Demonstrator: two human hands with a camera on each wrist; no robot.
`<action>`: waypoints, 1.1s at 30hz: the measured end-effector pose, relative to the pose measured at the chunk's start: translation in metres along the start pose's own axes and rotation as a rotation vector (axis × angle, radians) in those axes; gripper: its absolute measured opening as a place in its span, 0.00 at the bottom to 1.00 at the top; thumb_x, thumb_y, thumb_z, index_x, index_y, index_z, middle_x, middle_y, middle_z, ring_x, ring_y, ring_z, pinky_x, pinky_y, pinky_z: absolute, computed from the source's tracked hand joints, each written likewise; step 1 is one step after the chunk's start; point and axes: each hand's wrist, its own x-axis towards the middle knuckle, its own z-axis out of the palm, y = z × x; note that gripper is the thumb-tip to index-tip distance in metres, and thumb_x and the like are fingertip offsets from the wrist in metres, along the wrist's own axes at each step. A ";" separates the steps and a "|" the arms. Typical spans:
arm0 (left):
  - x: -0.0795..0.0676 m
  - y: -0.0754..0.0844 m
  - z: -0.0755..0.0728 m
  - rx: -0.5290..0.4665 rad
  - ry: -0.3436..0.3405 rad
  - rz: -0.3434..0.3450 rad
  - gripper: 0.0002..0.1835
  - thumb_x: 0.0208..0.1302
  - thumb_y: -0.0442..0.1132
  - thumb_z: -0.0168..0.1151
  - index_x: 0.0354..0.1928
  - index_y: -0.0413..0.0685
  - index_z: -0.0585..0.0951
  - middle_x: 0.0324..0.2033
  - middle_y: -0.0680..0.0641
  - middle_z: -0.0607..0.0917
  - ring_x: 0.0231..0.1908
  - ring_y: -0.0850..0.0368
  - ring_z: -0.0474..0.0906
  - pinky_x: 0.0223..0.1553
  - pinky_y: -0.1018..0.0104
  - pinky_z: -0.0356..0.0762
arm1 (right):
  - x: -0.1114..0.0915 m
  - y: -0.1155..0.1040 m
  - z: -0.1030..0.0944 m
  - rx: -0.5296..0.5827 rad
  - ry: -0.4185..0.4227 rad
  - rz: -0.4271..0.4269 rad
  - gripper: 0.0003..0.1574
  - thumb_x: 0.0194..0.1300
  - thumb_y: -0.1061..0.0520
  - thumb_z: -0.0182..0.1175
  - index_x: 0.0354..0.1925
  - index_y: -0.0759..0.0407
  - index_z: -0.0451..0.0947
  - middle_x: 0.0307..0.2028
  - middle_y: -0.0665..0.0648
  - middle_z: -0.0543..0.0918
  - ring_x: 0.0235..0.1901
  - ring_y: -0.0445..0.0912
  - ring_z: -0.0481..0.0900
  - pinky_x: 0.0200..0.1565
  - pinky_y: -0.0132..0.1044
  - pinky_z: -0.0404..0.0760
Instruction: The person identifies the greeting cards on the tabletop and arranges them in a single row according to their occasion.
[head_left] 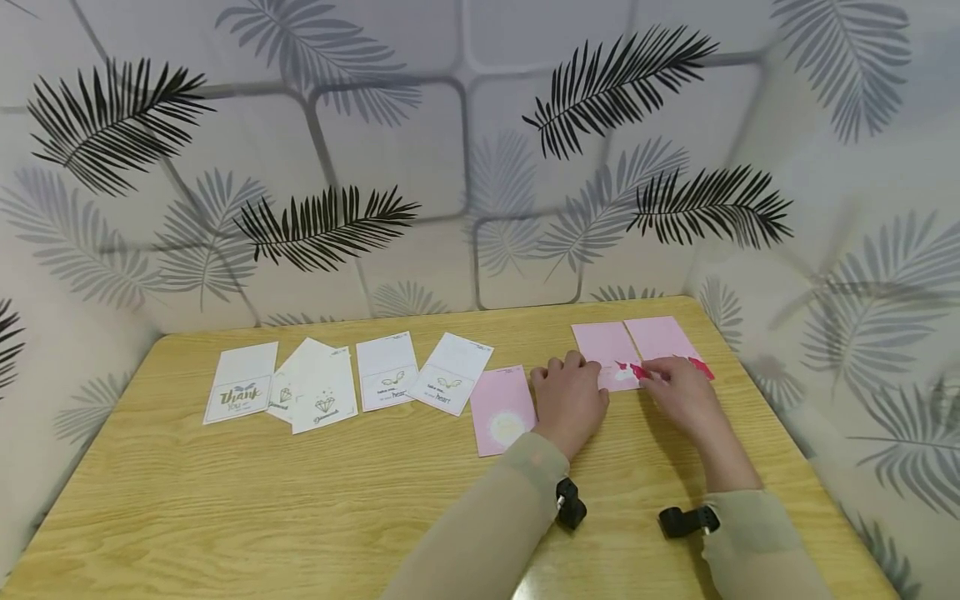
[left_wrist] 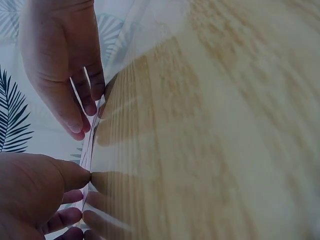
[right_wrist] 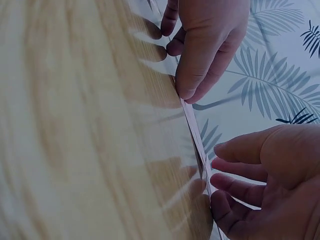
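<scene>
Two pink cards lie side by side at the table's back right, a left one [head_left: 602,337] and a right one [head_left: 660,334], with white and red artwork along their lower parts. My left hand [head_left: 573,404] rests its fingertips at the lower left corner of the left card, and in the left wrist view its thumb [left_wrist: 75,174] touches the tabletop. Over the lower part of the right card reaches my right hand [head_left: 688,400], its fingertips by the red artwork and covering some of it. In the right wrist view the right hand [right_wrist: 285,175] has loosely bent fingers low at the card edges.
Left of my left hand lies another pink card [head_left: 501,387] with a pale round design. Farther left are several white cards, including a "Thank you" card [head_left: 243,379] and heart cards [head_left: 386,354], some overlapping. A leaf-patterned backdrop [head_left: 420,150] rises behind the wooden table [head_left: 262,517].
</scene>
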 end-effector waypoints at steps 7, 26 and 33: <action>0.003 0.000 0.005 0.003 -0.007 0.000 0.16 0.80 0.56 0.66 0.63 0.68 0.89 0.60 0.55 0.83 0.57 0.49 0.77 0.63 0.43 0.70 | 0.001 0.002 0.001 -0.062 0.000 -0.084 0.22 0.77 0.60 0.66 0.58 0.79 0.84 0.59 0.79 0.82 0.64 0.74 0.76 0.67 0.69 0.72; 0.005 0.000 0.010 0.018 -0.005 0.011 0.17 0.81 0.56 0.66 0.65 0.69 0.89 0.60 0.55 0.82 0.56 0.49 0.77 0.62 0.43 0.70 | -0.001 -0.002 -0.001 -0.082 -0.035 -0.066 0.24 0.78 0.59 0.65 0.59 0.80 0.83 0.61 0.80 0.80 0.66 0.75 0.74 0.69 0.70 0.70; 0.006 -0.001 0.016 0.011 0.013 0.019 0.16 0.80 0.55 0.66 0.64 0.70 0.89 0.59 0.54 0.82 0.55 0.49 0.77 0.61 0.42 0.70 | -0.002 -0.002 -0.001 -0.073 -0.034 -0.063 0.24 0.78 0.59 0.64 0.59 0.80 0.82 0.61 0.80 0.80 0.66 0.75 0.74 0.69 0.70 0.70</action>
